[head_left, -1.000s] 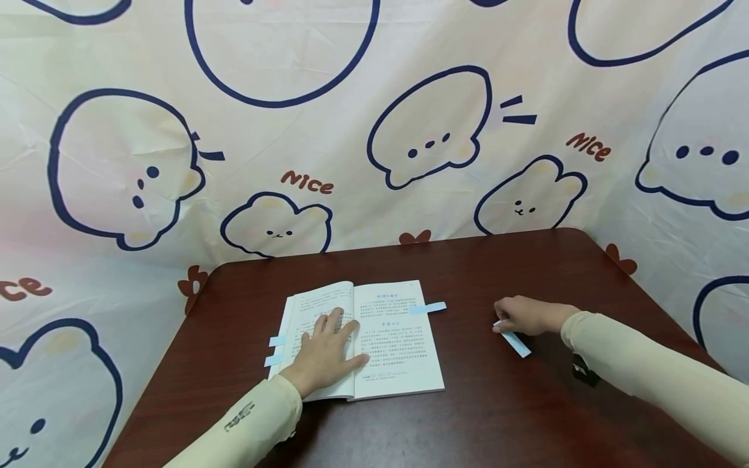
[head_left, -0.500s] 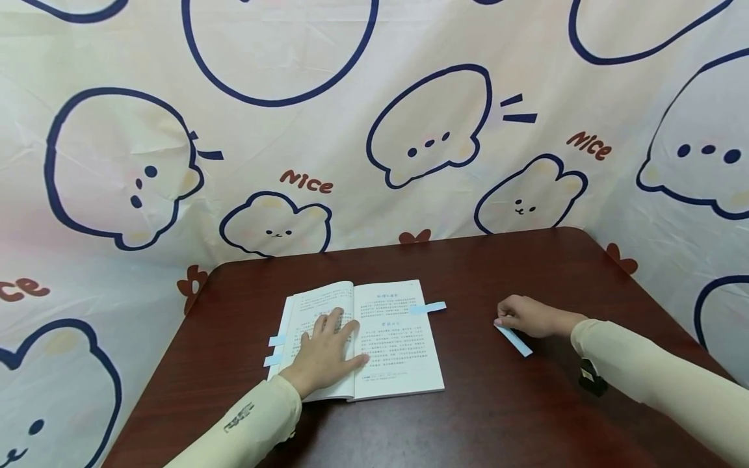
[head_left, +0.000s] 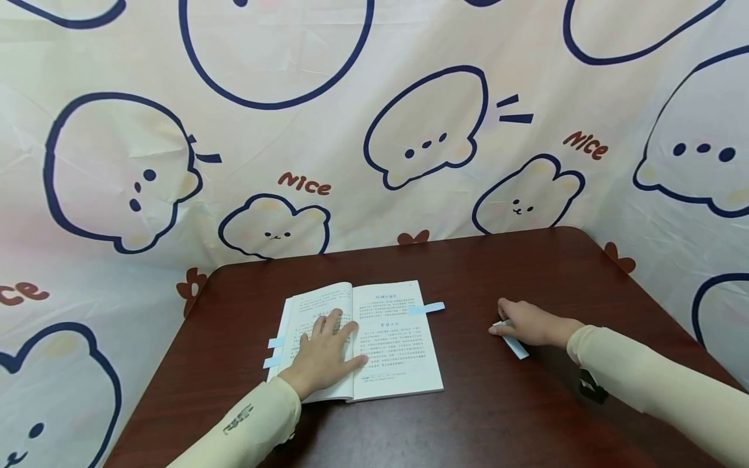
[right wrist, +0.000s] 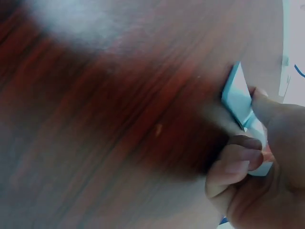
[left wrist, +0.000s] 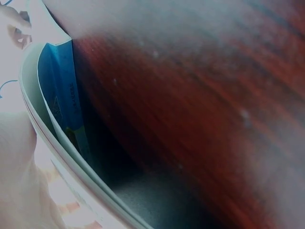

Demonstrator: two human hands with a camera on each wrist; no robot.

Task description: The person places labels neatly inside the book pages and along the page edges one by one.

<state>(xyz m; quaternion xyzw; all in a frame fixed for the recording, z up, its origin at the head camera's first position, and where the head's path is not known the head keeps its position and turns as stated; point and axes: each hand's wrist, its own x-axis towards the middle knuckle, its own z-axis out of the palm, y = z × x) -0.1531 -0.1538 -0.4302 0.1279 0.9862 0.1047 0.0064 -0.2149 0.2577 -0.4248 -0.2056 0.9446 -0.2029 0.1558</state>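
An open book [head_left: 404,354] lies on the table, pale blue sticky tabs poking out past both sides. My left hand [head_left: 324,356] rests spread over its left page, thumb reaching across the fold onto the right page. Off to the right of the book, my right hand [head_left: 534,323] pinches a narrow light-blue sticky note strip [head_left: 517,348] between thumb and curled fingers, low over the table. In the right wrist view the sticky note strip [right wrist: 237,95] looks bent, its far end sticking out beyond the thumb, and the fingers cover part of it.
One tab [head_left: 434,307] juts from the right page. Two more, an upper tab [head_left: 275,342] and a lower tab [head_left: 272,363], stick out at the left edge. The dark wooden table [head_left: 468,416] meets a cartoon-printed cloth [head_left: 351,149] behind.
My right hand has shifted slightly and its thumb now extends further left, with the hand covering more of the strip. My left hand and the book stay put.
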